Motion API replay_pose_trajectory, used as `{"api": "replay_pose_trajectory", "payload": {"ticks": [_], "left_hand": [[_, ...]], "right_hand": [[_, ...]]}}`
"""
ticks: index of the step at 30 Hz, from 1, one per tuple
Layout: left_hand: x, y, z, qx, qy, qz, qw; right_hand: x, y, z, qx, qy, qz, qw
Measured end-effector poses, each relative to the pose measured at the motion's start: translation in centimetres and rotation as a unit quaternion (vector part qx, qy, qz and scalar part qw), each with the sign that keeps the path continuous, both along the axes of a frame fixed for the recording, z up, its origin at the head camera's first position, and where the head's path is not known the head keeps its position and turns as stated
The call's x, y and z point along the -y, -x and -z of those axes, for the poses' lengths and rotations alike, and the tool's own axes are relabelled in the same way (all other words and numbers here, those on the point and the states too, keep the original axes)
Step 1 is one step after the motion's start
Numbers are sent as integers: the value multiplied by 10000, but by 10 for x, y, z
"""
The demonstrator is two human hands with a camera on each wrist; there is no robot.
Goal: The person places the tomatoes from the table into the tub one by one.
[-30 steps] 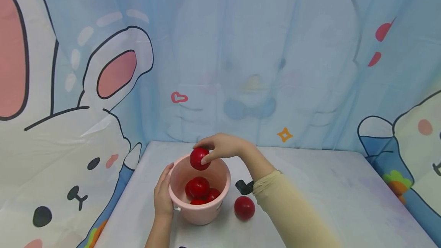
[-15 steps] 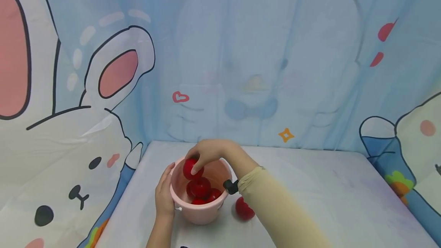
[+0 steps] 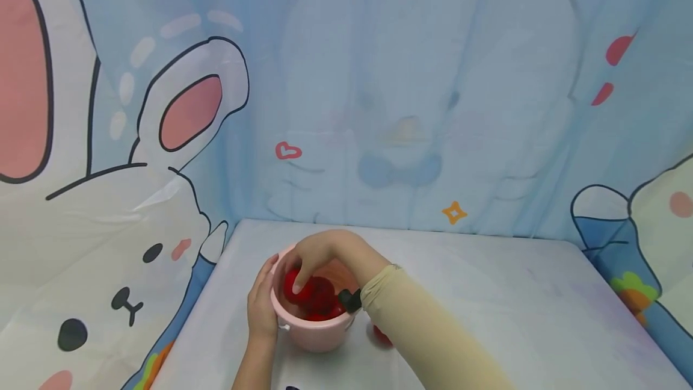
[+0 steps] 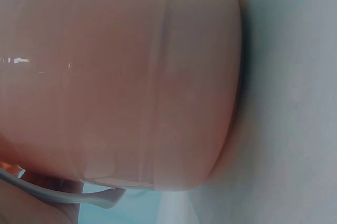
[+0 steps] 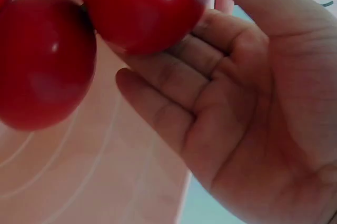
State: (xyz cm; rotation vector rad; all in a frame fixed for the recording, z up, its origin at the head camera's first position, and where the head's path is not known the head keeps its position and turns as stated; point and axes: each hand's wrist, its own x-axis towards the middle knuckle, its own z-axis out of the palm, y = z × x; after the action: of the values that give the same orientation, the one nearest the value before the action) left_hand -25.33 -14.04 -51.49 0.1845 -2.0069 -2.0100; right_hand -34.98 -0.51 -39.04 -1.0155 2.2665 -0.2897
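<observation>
A pink bucket (image 3: 316, 339) stands on the white table with several red apples (image 3: 322, 297) inside. My right hand (image 3: 319, 250) reaches down into it and grips another red apple (image 5: 142, 10) between thumb and fingers, low against the left inner wall. In the right wrist view, that apple overlaps a neighbouring apple (image 5: 45, 68) in the bucket. My left hand (image 3: 261, 312) holds the bucket's left side, fingertips at the rim. The left wrist view is filled by the bucket's outer wall, with the grey handle (image 4: 68, 197) crossing in front of the fingers.
One more apple (image 3: 381, 336) lies on the table (image 3: 487, 294) right of the bucket, mostly hidden by my right sleeve (image 3: 428, 324). A black wrist camera (image 3: 349, 300) overlaps the bucket's right rim. A cartoon-printed curtain (image 3: 400, 77) hangs behind the table.
My right hand has lowered the apple from above the rim down into the bucket. Its forearm has moved left and now covers more of the apple on the table. My left hand keeps its hold.
</observation>
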Motion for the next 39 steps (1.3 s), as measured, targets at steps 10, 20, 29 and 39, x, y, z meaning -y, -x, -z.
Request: {"api": "replay_pose_trajectory", "payload": {"ticks": [10, 20, 29, 39], "left_hand": [[-2, -2, -3, -147, 75, -9, 9999], [0, -1, -1, -44, 160, -57, 9998], [0, -1, -1, -56, 211, -82, 9997], [1, -3, -3, 59, -32, 65, 10000]], "right_hand": [[1, 0, 5, 233, 88, -156, 9996], [-1, 3, 7, 748, 156, 20, 9971], [-2, 0, 3, 756, 138, 184, 9969], [-6, -5, -8, 325, 203, 137, 9992]]}}
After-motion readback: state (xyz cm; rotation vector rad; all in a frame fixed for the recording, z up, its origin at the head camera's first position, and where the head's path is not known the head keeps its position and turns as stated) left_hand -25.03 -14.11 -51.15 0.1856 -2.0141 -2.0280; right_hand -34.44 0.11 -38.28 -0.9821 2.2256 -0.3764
